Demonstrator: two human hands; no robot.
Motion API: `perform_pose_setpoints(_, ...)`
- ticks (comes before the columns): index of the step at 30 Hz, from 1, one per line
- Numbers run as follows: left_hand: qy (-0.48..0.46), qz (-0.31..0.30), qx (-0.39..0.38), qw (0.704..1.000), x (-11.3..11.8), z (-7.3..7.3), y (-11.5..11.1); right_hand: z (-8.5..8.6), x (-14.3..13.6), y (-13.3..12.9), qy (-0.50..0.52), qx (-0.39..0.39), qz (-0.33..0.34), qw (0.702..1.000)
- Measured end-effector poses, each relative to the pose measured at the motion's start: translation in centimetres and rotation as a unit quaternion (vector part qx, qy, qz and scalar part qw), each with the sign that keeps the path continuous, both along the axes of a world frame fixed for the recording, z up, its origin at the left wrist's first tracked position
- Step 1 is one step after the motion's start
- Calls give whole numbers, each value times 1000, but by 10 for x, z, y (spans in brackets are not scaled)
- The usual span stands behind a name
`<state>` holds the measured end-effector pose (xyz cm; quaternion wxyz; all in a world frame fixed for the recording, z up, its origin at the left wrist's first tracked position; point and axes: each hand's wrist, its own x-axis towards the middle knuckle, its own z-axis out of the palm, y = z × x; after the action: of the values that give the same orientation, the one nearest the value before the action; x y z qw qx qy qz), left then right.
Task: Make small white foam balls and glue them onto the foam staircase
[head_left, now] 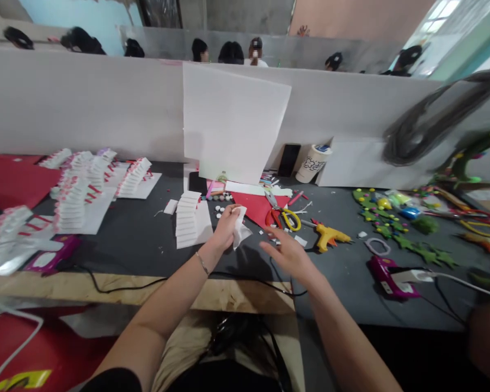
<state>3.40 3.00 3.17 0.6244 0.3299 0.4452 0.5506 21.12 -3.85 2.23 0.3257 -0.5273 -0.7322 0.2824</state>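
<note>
My left hand point(226, 227) is closed around a small white paper piece point(239, 222), held just above the dark table. Whether the pale, thin flap hanging below it is part of the same piece, I cannot tell. To its right, my right hand point(289, 253) hovers with thumb and fingers apart and nothing between them. Just beyond its fingertips lie yellow-handled scissors point(293, 220) and a red-handled tool point(273, 201) with metal jaws, on a red sheet point(245, 206). A yellow glue gun point(329, 237) rests on its side to the right. Left of my left hand, overlapping white strips point(187, 220) lie on a white card.
Layered white pieces with red parts point(71, 201) cover the left of the table. A paper cup point(313, 163) and a black phone point(289, 159) stand against the white partition point(106, 103). Purple power strips point(392, 279) trail cords; green felt pieces point(379, 218) lie right.
</note>
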Motion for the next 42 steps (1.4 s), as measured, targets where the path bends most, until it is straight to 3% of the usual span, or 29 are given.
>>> perform_pose_setpoints(4, -40, 42, 36, 998, 7, -12, 9, -8, -37, 45, 147, -71, 13, 986)
perform_pose_setpoints(7, -32, 79, 59, 995, -3, -21, 15, -22, -48, 65, 207, -120, 1, 971)
perform_pose_setpoints(10, -4, 85, 62, 994, -18, -29, 20, -32, -40, 72, 258, -156, -35, 953)
perform_pose_setpoints(14, 111, 117, 89, 983, -22, -40, 20, -37, -36, 69, 346, -200, -51, 915)
perform_pose_setpoints(20, 263, 136, 161, 942, -23, -43, 16, -43, -39, 69, 262, -162, -41, 950)
perform_pose_setpoints(27, 280, 140, 113, 943, -35, -45, 26, -37, -12, 80, 352, -153, -123, 915)
perform_pose_setpoints(30, 271, 159, 109, 943, -27, -51, 23, -36, -22, 72, 332, -160, -79, 926)
perform_pose_setpoints(33, 269, 167, 139, 938, -25, -52, 19, -36, -31, 65, 205, -167, -18, 964)
perform_pose_setpoints(36, 280, 176, 143, 933, -31, -49, 20, -35, -24, 67, 209, -157, -35, 965)
perform_pose_setpoints(39, 264, 124, 126, 948, -35, -47, 23, -34, -3, 76, 274, -139, -84, 948)
perform_pose_setpoints(42, 249, 27, 111, 962, -31, -47, 22, -32, 23, 82, 255, -94, -152, 950)
